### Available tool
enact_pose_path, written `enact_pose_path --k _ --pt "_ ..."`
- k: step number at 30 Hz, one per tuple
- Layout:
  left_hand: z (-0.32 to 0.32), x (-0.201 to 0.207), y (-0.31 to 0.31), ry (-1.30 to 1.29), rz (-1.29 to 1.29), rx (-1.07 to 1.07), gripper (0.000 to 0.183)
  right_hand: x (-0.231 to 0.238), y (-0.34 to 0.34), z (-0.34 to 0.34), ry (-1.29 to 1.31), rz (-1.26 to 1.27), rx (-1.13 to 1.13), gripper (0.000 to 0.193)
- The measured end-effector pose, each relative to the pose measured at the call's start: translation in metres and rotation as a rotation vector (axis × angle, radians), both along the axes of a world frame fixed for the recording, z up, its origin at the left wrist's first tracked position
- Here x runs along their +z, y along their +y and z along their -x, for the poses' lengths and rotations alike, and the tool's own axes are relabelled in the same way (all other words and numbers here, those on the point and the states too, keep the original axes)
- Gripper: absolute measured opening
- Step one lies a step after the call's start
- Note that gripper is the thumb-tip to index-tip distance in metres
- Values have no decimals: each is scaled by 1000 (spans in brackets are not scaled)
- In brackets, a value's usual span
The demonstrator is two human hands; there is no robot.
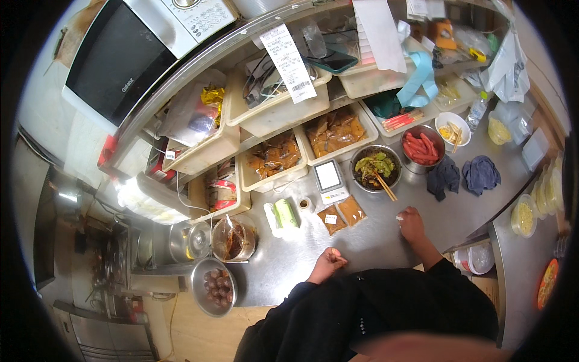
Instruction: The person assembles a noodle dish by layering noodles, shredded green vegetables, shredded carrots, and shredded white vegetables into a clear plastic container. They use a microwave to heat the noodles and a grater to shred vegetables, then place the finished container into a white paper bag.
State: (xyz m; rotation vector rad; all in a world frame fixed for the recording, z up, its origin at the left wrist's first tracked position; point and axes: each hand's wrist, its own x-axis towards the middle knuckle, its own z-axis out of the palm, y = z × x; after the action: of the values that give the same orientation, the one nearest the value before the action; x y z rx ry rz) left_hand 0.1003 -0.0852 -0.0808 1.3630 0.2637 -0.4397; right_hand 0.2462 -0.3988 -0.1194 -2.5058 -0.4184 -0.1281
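With left hand point(329, 262) and right hand point(411, 225) half-curled, grip unclear, two brown-filled sachets point(351, 210), a metal bowl point(360, 184) of leafy greens point(369, 166) and a second bowl point(417, 168) of red sausages point(420, 146) sit toward the tabletop's point(271, 262) far edge.

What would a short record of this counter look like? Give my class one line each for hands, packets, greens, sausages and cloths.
Left hand: loosely curled at the steel counter; no held thing visible
Right hand: over the counter; small white bit at its tip, too small to identify
Brown packets: two, flat, side by side
Leafy greens: in a bowl, with chopsticks sticking out
Red sausages: in a metal bowl, right of the greens
Dark cloths: two, crumpled
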Motion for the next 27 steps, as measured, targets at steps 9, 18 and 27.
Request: enact_pose_path --k 9,18,27 --pt "-1 -1 -1 -15 -84 -43 28 -15 -4 -7 -93 44 42 13" --pt "-2 14 -4 54 -91 -54 27 -21 -3 -14 -171 64 74 6" --pt "2 10 -7 65 22 -75 26 -15 0 -10 -164 -22 -22 6"
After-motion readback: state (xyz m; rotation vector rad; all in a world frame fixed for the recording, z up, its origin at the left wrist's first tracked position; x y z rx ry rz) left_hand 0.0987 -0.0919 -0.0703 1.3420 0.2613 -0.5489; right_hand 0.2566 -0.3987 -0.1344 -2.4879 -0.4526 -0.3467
